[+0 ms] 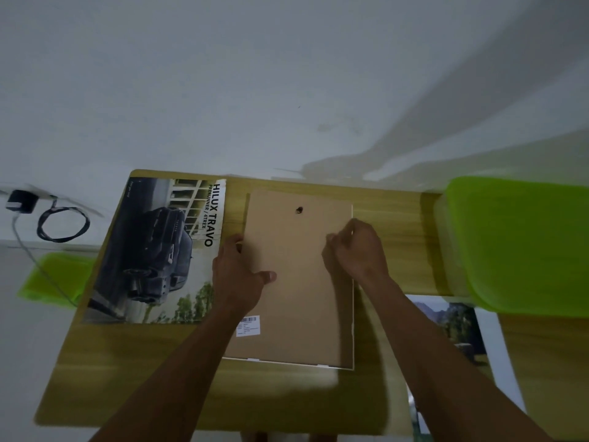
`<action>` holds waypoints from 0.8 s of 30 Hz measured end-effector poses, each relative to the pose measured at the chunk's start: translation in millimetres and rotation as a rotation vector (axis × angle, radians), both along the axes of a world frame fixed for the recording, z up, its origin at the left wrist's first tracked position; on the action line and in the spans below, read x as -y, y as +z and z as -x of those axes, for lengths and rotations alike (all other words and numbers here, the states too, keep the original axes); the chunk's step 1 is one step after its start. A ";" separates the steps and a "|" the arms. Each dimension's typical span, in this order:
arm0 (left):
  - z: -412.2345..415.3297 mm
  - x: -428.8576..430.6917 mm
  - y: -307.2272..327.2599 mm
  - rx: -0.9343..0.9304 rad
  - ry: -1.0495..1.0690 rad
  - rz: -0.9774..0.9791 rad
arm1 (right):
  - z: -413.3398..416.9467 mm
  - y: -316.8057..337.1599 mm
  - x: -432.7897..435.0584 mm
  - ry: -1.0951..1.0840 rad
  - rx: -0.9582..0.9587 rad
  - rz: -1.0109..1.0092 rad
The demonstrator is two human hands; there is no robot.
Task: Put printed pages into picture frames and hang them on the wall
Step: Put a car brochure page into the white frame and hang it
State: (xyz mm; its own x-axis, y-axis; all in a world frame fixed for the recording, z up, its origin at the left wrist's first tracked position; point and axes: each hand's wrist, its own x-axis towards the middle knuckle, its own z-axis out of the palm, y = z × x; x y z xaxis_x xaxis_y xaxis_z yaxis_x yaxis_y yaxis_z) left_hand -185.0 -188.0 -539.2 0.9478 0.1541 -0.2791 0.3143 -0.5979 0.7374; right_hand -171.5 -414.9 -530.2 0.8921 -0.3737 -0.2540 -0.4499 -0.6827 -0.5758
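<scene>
A wood-grain table [382, 199] stands pushed against a plain white wall [223, 74], where soft shadows fall at the far right. A green plastic chair [526, 244] sits to the right. A black coiled cable [63, 224] lies to the left.

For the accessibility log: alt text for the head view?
A picture frame lies face down on a wooden table; the left hand rests on its left edge, the right hand pinches at its right edge. A car poster lies to its left.
</scene>
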 end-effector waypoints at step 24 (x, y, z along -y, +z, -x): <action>-1.7 -11.7 35.1 -0.048 -0.216 -0.125 | 38.9 21.3 1.8 -0.091 0.112 -0.497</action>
State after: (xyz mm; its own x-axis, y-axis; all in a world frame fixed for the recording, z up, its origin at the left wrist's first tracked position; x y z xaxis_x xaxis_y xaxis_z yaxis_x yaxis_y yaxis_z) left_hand -183.3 -176.3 -504.0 0.9487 -0.0145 -0.3159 0.2021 -0.7407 0.6408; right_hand -210.4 -416.8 -509.0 0.8936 -0.3093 -0.3252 -0.4116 -0.2758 -0.8686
